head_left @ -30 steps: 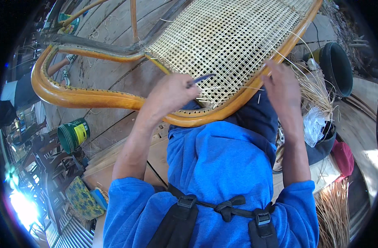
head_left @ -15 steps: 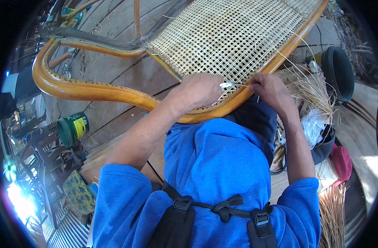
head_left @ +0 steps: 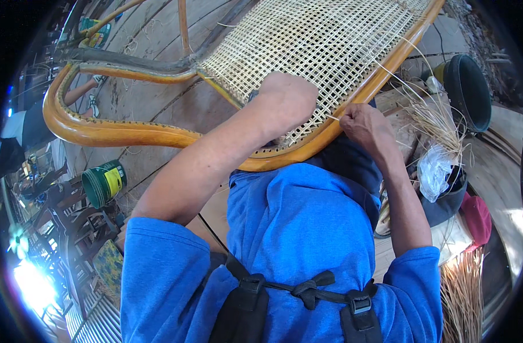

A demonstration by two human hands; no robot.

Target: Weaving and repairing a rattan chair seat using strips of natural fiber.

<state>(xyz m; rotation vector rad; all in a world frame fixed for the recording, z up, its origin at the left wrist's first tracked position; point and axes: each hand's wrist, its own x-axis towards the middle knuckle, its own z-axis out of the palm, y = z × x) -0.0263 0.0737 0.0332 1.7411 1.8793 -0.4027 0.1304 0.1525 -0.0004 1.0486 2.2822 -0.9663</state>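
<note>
A woven cane panel (head_left: 307, 43) of pale strands fills a curved, varnished wooden chair frame (head_left: 416, 48) lying before me. My left hand (head_left: 290, 97) is a closed fist over the panel near its lower corner; its fingertips are turned away, so what it holds is hidden. At the frame's right rail my right hand (head_left: 365, 124) pinches a thin cane strand (head_left: 331, 117) that runs toward the weave. Along the lower rail, beneath my left forearm, a row of small holes borders the weave.
Loose cane strands (head_left: 430, 120) lie to the right, beside a dark bucket (head_left: 468, 91), a clear plastic bag (head_left: 434, 174) and a red cloth (head_left: 476, 220). A green bucket (head_left: 104, 183) stands left. Another person's leg (head_left: 81, 94) shows at far left.
My left hand has moved up and farther over the panel, and the white item seen at its fingers is now hidden. My right hand has shifted slightly left and down, still at the rail.
</note>
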